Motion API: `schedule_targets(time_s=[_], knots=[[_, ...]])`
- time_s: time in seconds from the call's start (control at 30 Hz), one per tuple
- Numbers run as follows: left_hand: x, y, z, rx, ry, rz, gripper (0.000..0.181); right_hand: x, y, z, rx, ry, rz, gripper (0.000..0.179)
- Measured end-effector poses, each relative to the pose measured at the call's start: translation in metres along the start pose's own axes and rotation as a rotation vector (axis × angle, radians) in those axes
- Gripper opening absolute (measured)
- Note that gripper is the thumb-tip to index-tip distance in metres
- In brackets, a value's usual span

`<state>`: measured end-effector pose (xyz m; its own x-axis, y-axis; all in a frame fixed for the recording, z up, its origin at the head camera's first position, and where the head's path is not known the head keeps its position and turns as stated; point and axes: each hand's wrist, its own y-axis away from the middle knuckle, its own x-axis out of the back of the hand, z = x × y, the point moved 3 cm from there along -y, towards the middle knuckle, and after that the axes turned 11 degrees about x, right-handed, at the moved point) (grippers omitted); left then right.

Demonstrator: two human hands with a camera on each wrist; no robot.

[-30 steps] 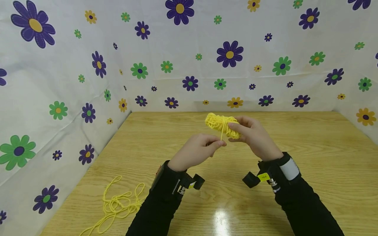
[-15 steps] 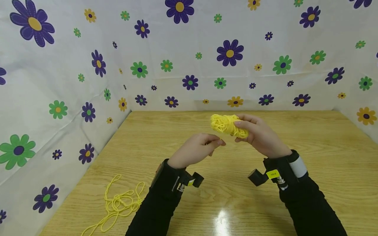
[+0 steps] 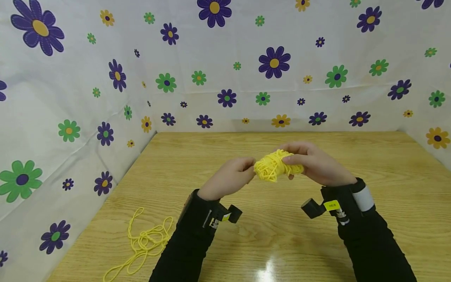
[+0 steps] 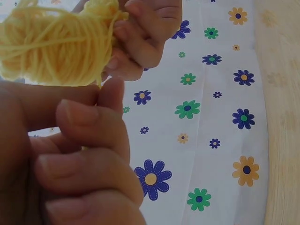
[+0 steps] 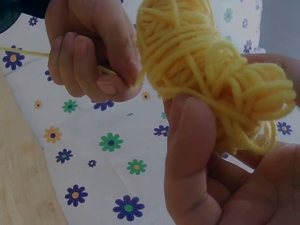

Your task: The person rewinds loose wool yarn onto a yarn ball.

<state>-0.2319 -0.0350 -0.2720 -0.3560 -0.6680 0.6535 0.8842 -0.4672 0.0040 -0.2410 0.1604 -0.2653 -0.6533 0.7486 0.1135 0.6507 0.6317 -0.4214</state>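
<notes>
A bundle of yellow yarn (image 3: 273,166), wound thick around its middle, is held above the table by my right hand (image 3: 317,164). In the right wrist view the thumb presses the near side of the yarn bundle (image 5: 187,61), with the other fingers behind it. My left hand (image 3: 230,178) is close at the bundle's left end. It pinches the yarn strand between thumb and forefinger, its other fingers curled in, as the right wrist view shows. From that left hand (image 5: 93,56) the strand (image 5: 23,50) runs out to the left.
Loose loops of yellow yarn (image 3: 148,239) lie on the wooden table (image 3: 398,188) at the left, partly behind the left sleeve (image 3: 190,239). A white cloth with flowers (image 3: 211,51) hangs behind the table and along its left side.
The yarn bundle has moved right and then down, turning in my right hand, and now sits right beside the left fingers. My left hand has barely moved. The loose loops have shifted slightly.
</notes>
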Motion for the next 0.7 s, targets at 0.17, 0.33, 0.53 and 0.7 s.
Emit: schedule_targets(time_s=[0.17, 0.33, 0.53, 0.7], knots=[[0.0015, -0.0015, -0.0016, 0.03, 0.026, 0.001, 0.023, -0.0008, 0.0006, -0.0009, -0.026, 0.099, -0.062, 0.024], [0.0027, -0.0019, -0.0008, 0.042, 0.078, 0.002, 0.024, -0.0005, 0.0002, 0.0019, -0.075, 0.189, -0.112, 0.028], [0.0051, 0.0003, 0.0007, 0.066, 0.109, 0.019, 0.025, -0.0037, -0.0024, 0.0056, -0.148, 0.255, -0.138, 0.032], [0.0066, 0.001, 0.0009, 0.085, 0.092, 0.039, 0.028, -0.0057, -0.0038, 0.0085, -0.176, 0.31, -0.141, 0.033]])
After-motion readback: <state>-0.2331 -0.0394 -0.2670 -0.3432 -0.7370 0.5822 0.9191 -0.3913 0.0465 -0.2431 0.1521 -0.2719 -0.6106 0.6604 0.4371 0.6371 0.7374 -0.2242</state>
